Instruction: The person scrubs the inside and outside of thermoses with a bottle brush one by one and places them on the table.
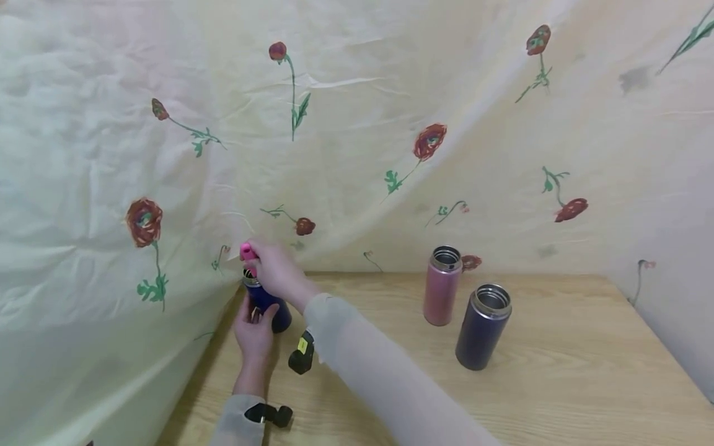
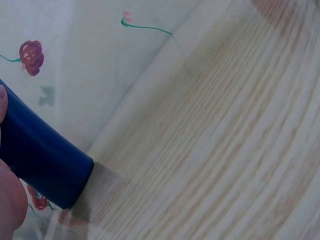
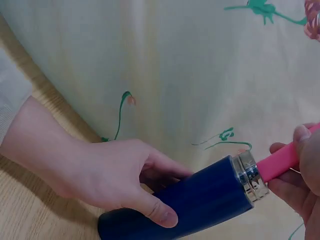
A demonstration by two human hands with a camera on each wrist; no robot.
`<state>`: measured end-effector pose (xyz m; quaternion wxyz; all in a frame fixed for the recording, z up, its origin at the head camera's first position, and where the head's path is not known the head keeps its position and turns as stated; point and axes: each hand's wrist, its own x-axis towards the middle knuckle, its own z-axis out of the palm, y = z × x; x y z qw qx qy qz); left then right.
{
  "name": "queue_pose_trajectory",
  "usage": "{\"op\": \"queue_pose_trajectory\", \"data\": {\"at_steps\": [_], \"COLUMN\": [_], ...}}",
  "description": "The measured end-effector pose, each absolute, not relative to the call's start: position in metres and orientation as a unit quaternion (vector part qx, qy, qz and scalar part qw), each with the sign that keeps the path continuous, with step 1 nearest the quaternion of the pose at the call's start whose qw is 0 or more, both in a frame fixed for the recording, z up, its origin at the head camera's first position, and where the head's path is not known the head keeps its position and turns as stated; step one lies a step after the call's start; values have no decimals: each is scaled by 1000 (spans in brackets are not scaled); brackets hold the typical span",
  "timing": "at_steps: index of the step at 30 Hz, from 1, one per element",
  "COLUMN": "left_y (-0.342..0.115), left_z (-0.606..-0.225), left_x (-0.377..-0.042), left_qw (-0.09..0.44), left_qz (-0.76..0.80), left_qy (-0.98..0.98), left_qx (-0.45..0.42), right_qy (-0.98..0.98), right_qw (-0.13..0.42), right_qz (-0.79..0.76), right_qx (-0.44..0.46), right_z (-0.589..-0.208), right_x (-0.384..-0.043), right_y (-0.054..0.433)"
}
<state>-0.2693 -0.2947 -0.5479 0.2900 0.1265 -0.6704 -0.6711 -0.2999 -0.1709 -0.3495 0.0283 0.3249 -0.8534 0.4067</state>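
A dark blue metal flask (image 1: pixel 282 318) with a bare steel neck stands tilted at the left back of the table. My left hand (image 1: pixel 254 337) grips its body, thumb on the near side, as the right wrist view also shows of that hand (image 3: pixel 107 170). A pink handle (image 3: pixel 280 162) runs into the flask's mouth; whatever is on its inner end is hidden inside. My right hand (image 1: pixel 281 272) holds this handle above the neck, fingers curled round it. In the left wrist view the flask's base (image 2: pixel 75 180) is near the table surface.
To the right stand two lidless flasks, a pink one (image 1: pixel 439 294) and a dark purple-blue one (image 1: pixel 481 334). Flower-printed cloth (image 1: pixel 346 124) hangs behind and along the left side of the wooden table (image 1: pixel 569 359), close to the hands.
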Motion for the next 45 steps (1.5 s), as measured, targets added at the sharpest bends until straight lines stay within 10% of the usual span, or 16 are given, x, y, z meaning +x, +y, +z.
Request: {"op": "queue_pose_trajectory", "data": {"at_steps": [14, 24, 34, 45], "left_y": [-273, -231, -218, -193], "left_z": [-540, -519, -493, -495], "left_x": [-258, -248, -239, -244], "left_qw": [316, 357, 172, 182], "left_qz": [-696, -611, -578, -590], "left_qy": [-635, -700, -767, -730], "left_qx": [113, -97, -220, -293], "right_qy": [-825, -720, -667, -644], "right_qw": [31, 97, 148, 217], "right_qz": [493, 587, 601, 628], "right_qx": [275, 356, 415, 379], "right_z": [-361, -369, -392, -415], "right_x": [-291, -249, -217, -200], "right_y": [-137, -38, 63, 71]}}
